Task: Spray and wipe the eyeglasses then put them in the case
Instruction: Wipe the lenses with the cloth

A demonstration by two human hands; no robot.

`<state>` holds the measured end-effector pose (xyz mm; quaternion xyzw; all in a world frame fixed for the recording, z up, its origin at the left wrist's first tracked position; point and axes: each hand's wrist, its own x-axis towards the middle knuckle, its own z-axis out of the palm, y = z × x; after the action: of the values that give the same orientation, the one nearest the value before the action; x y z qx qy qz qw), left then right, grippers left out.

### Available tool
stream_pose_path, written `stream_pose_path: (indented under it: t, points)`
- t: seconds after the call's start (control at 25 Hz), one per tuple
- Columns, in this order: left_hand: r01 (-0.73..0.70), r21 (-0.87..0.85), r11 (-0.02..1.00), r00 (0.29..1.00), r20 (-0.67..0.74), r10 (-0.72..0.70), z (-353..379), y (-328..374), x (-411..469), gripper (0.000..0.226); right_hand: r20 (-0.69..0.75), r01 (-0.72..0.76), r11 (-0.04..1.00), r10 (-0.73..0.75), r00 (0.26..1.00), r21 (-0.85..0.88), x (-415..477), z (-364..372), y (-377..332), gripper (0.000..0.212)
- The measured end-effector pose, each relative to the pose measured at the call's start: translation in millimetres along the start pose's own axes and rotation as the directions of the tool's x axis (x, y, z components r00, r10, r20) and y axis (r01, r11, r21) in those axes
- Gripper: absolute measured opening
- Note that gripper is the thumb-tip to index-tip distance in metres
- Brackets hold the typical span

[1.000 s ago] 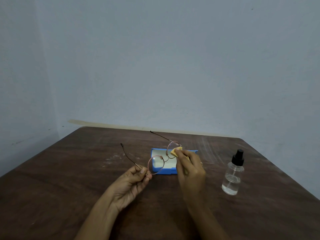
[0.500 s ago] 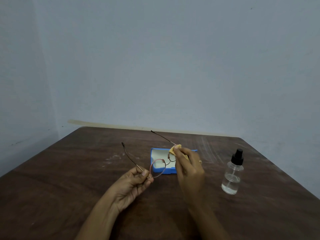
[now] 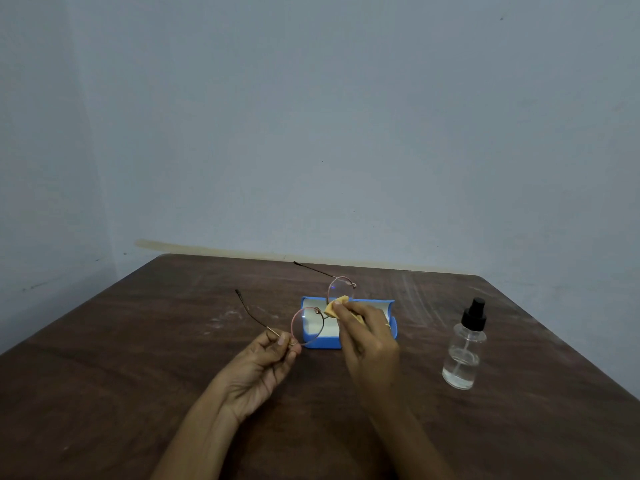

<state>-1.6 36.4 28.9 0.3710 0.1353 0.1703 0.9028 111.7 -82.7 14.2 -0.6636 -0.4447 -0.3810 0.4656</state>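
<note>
Glasses (image 3: 308,325) mid-frame, held just above open case (image 3: 322,342) on counter (image 3: 173,341). Left hand (image 3: 263,362) pinching temple by hinge, right hand (image 3: 367,337) pinching cloth (image 3: 335,305) near bridge. Thin wire frame, so probably light, bendy, smudge-prone. I'd grip hinge or rim, never lens face, go gentle.

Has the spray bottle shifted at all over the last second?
No. The spray bottle stands upright in the same spot on the table, with the same gap to the right of the blue case.
</note>
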Motion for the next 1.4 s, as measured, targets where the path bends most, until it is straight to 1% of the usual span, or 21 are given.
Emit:
stream_pose_path:
  t: [0.04, 0.08, 0.16, 0.2, 0.24, 0.32, 0.36, 0.4, 0.44, 0.56, 0.6, 0.76, 0.84, 0.92, 1.0, 1.08, 1.16, 1.2, 1.28, 1.36, 1.4]
  points:
    - [-0.005, -0.017, 1.000, 1.000, 0.009, 0.005, -2, 0, 1, 0.043, -0.008, -0.013, 1.000, 0.013, 1.000, 0.004, 0, 0, 0, 0.028]
    - [-0.010, -0.028, 1.000, 1.000, 0.014, 0.010, -3, -1, 2, 0.051, -0.014, -0.023, 1.000, 0.023, 1.000, 0.009, 0, -1, 0, 0.026]
    - [-0.021, -0.047, 0.999, 0.999, 0.024, 0.022, -4, -1, 2, 0.054, -0.022, -0.043, 0.999, 0.044, 0.999, 0.013, 1, -1, 1, 0.027]
    - [-0.011, -0.049, 0.999, 0.999, 0.029, 0.012, -4, 0, 2, 0.051, -0.028, -0.055, 0.998, 0.056, 0.998, 0.011, 2, -2, 1, 0.026]
    - [0.008, -0.036, 0.999, 1.000, 0.030, -0.007, -3, 0, 1, 0.043, -0.032, -0.069, 0.998, 0.069, 0.997, 0.009, 2, -2, 2, 0.026]
    - [0.031, -0.018, 0.999, 0.999, -0.007, -0.031, -3, 0, 2, 0.011, -0.033, -0.096, 0.995, 0.095, 0.995, -0.003, 3, -3, 3, 0.028]
    - [0.034, -0.008, 0.999, 0.999, -0.020, -0.034, -2, 1, 1, 0.012, -0.036, -0.108, 0.994, 0.108, 0.994, -0.010, 4, -4, 4, 0.028]
    - [0.042, 0.002, 0.999, 0.999, -0.031, -0.042, -2, 1, 2, 0.020, -0.045, -0.120, 0.993, 0.120, 0.992, -0.013, 5, -4, 5, 0.028]
    - [0.039, 0.004, 0.999, 0.999, -0.037, -0.039, -2, 1, 2, 0.023, -0.058, -0.134, 0.991, 0.133, 0.989, -0.011, 6, -5, 5, 0.028]
    - [0.022, 0.055, 0.998, 0.999, -0.025, -0.021, 0, 0, 0, 0.014, -0.092, -0.159, 0.987, 0.160, 0.983, 0.020, 8, -5, 5, 0.027]
    - [0.013, 0.084, 0.996, 1.000, -0.025, -0.011, 0, -1, 0, 0.016, -0.098, -0.159, 0.987, 0.162, 0.982, 0.030, 9, -6, 4, 0.026]
    - [-0.068, 0.200, 0.977, 0.997, -0.033, 0.076, -1, -2, 1, 0.018, -0.112, -0.160, 0.986, 0.165, 0.980, 0.056, 12, -10, 2, 0.027]
    - [-0.120, 0.301, 0.946, 0.989, -0.049, 0.141, -1, -1, 1, 0.017, -0.118, -0.169, 0.983, 0.177, 0.977, 0.075, 13, -12, 1, 0.030]
    - [-0.201, 0.441, 0.874, 0.968, -0.045, 0.246, -2, -2, 1, 0.016, -0.128, -0.176, 0.980, 0.188, 0.974, 0.094, 14, -13, 1, 0.031]
    - [-0.311, 0.591, 0.745, 0.920, -0.009, 0.391, -2, -4, 1, 0.015, -0.137, -0.167, 0.981, 0.179, 0.974, 0.099, 16, -16, 3, 0.028]
    - [-0.384, 0.741, 0.551, 0.842, 0.036, 0.538, -1, -3, 1, 0.014, -0.109, -0.134, 0.990, 0.139, 0.984, 0.051, 15, -19, 8, 0.024]
    - [-0.410, 0.850, 0.329, 0.758, 0.118, 0.642, 1, 0, -2, 0.017, -0.043, -0.080, 0.996, 0.078, 0.996, -0.037, 13, -19, 14, 0.027]
    - [-0.419, 0.878, 0.233, 0.723, 0.168, 0.670, 3, 1, -3, 0.022, -0.013, -0.053, 0.996, 0.052, 0.999, -0.070, 11, -19, 17, 0.027]
    - [-0.448, 0.889, 0.096, 0.669, 0.262, 0.695, 5, 2, -7, 0.035, 0.035, -0.020, 0.994, 0.024, 0.999, -0.107, 8, -17, 22, 0.030]
    - [-0.463, 0.886, 0.006, 0.629, 0.324, 0.707, 6, 1, -9, 0.039, 0.076, -0.003, 0.991, 0.013, 0.997, -0.132, 6, -16, 24, 0.032]
    - [-0.466, 0.884, -0.031, 0.609, 0.346, 0.713, 6, 0, -9, 0.035, 0.091, 0.005, 0.990, 0.008, 0.996, -0.144, 6, -16, 24, 0.032]
